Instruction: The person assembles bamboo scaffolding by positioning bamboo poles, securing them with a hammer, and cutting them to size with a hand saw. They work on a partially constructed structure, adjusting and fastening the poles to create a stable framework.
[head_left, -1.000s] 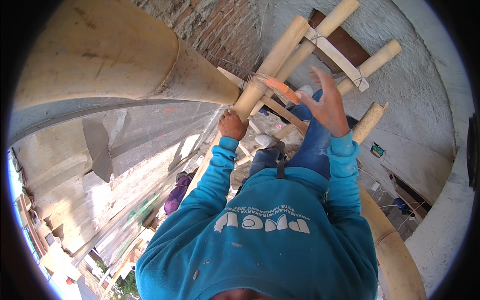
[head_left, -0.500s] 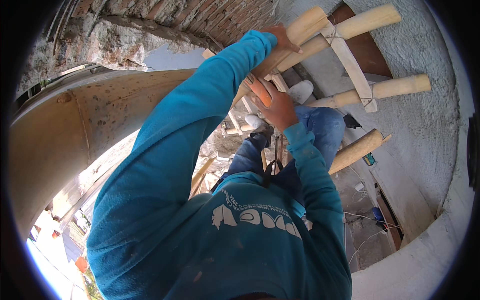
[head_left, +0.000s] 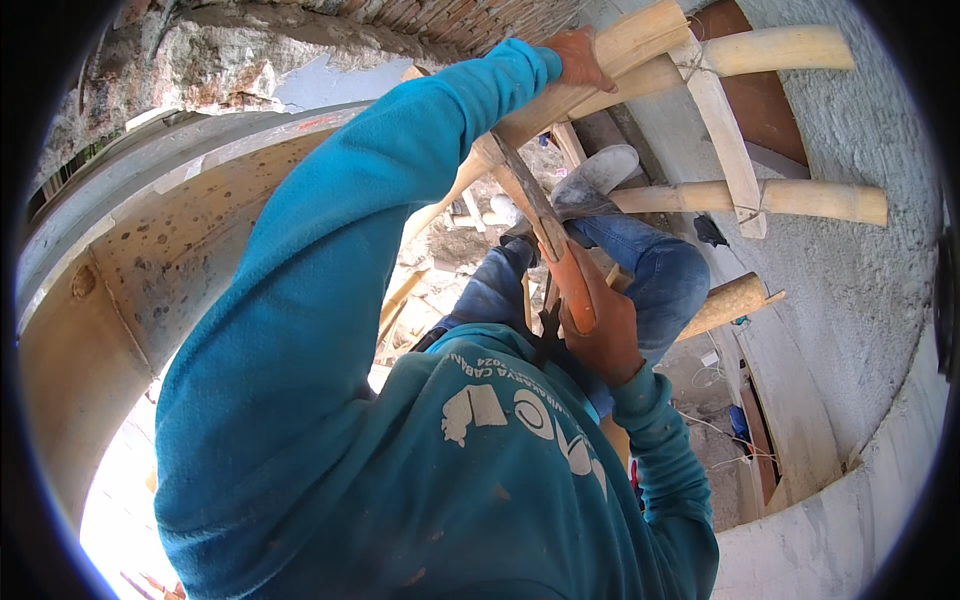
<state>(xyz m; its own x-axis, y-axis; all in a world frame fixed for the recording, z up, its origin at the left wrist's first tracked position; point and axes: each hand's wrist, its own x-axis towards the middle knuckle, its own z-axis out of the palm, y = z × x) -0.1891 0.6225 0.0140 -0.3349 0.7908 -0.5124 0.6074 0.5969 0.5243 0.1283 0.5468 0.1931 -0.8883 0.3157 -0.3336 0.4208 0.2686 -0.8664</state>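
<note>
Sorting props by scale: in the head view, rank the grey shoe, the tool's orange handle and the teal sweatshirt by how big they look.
1. teal sweatshirt, nearest the camera, so inflated
2. orange handle
3. grey shoe; close to the handle, farther off, so unsure

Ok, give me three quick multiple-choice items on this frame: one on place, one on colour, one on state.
1. Where is the left hand?
A. On the top wooden pole
B. On the curved wall
C. On the knee

2. What colour is the sweatshirt?
A. Red
B. Teal blue
C. White

3. What is the state of the right hand?
A. Open in mid-air
B. Flat on the wall
C. Closed around a wooden stick

Answers:
1. A: the left hand sits at the end of the raised arm, gripping the top wooden pole.
2. B: the sweatshirt is teal blue across the back and both sleeves.
3. C: the fingers of the right hand wrap the lower end of the wooden stick, which slants up toward the poles.
</note>
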